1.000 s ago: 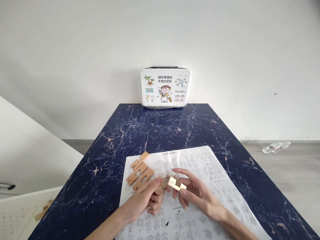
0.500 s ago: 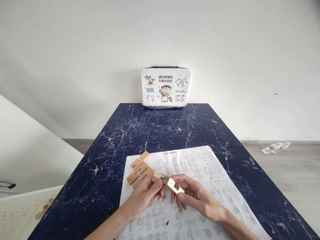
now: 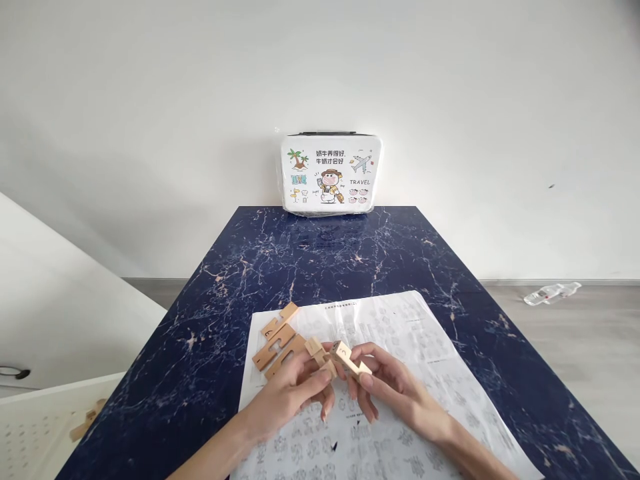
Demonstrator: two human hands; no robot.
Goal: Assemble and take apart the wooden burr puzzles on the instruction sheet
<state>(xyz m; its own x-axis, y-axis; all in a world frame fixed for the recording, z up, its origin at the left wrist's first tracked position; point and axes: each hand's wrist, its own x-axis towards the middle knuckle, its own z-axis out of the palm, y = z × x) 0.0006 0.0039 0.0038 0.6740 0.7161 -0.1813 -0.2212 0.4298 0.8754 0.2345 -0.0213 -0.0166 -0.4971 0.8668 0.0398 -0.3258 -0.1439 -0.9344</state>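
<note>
A white case (image 3: pixel 330 175) stands shut at the tabletop's (image 3: pixel 320 260) far edge, wrapped in clear film; its contents are hidden. Over the sheet (image 3: pixel 415 333) near the near edge, the left hand (image 3: pixel 290 399) pinches the first block (image 3: pixel 317 351) between thumb and fingertips. The right hand (image 3: pixel 395 392) pinches the second block (image 3: pixel 351 361) the same way, and the two ends seem to touch. Spare blocks (image 3: pixel 277 337) lie on the sheet's far left corner. The top is dark blue marble, the wall white. A bottle (image 3: pixel 553 293) lies on the grey floor to the right.
</note>
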